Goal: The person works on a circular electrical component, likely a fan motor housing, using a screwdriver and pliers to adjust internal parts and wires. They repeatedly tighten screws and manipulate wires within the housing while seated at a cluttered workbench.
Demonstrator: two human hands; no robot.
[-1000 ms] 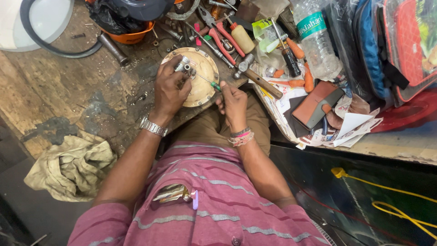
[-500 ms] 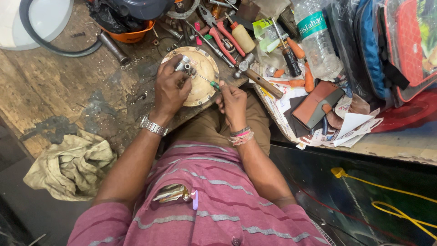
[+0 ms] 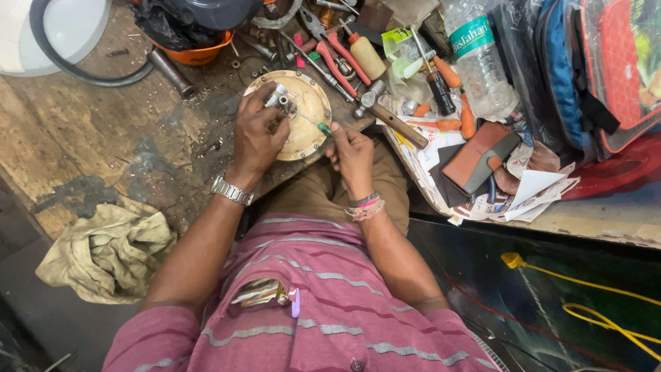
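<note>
A round brass-coloured metal disc [image 3: 303,131] with a small silvery fitting [image 3: 279,98] near its middle lies at the edge of a worn wooden bench [image 3: 82,131]. My left hand [image 3: 258,134], with a metal watch at the wrist, grips the disc and the fitting from the left. My right hand [image 3: 352,155] holds a thin screwdriver with a green handle [image 3: 322,128]; its shaft points left to the fitting.
Pliers with red handles [image 3: 337,52], a hammer [image 3: 389,114], screwdrivers, a plastic bottle [image 3: 475,58] and a brown wallet [image 3: 478,158] crowd the bench beyond the disc. A crumpled rag [image 3: 107,251] lies at the lower left. An orange bowl [image 3: 193,52] and a black hose [image 3: 76,72] sit at the top left.
</note>
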